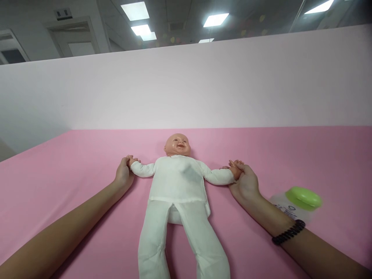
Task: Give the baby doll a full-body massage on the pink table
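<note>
The person's left hand (123,174) and right hand (245,182) are each clasping one hand of a baby doll (177,182) lying on a pink sheet (72,201), with a green-lidded packet (299,201) resting just beside the right hand.

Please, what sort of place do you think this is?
Probably an indoor baby-care training room, perhaps in an office building: a baby doll in white clothes lies on a pink cover, a pale partition stands behind it, and panel ceiling lights show above.
</note>
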`<state>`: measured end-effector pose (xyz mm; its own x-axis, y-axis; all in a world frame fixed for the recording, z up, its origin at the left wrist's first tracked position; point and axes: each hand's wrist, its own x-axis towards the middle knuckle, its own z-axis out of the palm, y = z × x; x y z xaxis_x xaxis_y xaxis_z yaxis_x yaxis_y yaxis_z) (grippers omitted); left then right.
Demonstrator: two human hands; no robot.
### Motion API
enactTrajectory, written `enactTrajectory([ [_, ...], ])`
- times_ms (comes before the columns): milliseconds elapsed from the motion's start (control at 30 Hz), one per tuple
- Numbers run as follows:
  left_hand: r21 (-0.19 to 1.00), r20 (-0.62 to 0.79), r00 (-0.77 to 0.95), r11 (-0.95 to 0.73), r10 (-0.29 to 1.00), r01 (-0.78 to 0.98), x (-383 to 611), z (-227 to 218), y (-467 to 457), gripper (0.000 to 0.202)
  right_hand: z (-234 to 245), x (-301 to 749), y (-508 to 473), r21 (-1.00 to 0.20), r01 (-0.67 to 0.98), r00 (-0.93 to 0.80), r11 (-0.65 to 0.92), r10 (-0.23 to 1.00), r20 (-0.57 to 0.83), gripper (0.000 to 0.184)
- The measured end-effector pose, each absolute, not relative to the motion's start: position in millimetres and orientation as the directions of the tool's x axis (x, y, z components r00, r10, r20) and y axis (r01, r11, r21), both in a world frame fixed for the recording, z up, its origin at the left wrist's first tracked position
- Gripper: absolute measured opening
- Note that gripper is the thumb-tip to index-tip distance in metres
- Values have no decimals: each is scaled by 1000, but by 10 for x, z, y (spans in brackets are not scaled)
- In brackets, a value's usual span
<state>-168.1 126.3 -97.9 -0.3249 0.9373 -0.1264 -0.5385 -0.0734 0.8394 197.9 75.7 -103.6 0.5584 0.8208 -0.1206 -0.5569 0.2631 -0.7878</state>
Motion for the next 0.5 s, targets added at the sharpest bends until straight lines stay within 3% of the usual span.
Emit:
enactTrajectory([
  [100,866,-114,-308,-58,945,-497,-1685,-989,1274,7,-948,1915,719,-755,-626,534,195,812,-233,17],
  [233,860,-135,-303,-40,943,-508,-1692,-1005,1289,7,-858,1860,701,-740,-638,573,213,773,-271,12],
  [500,830,-126,-295,-62,947,-555,-1693,-985,1267,6,-927,1919,713,-752,-631,546,193,798,-254,12],
])
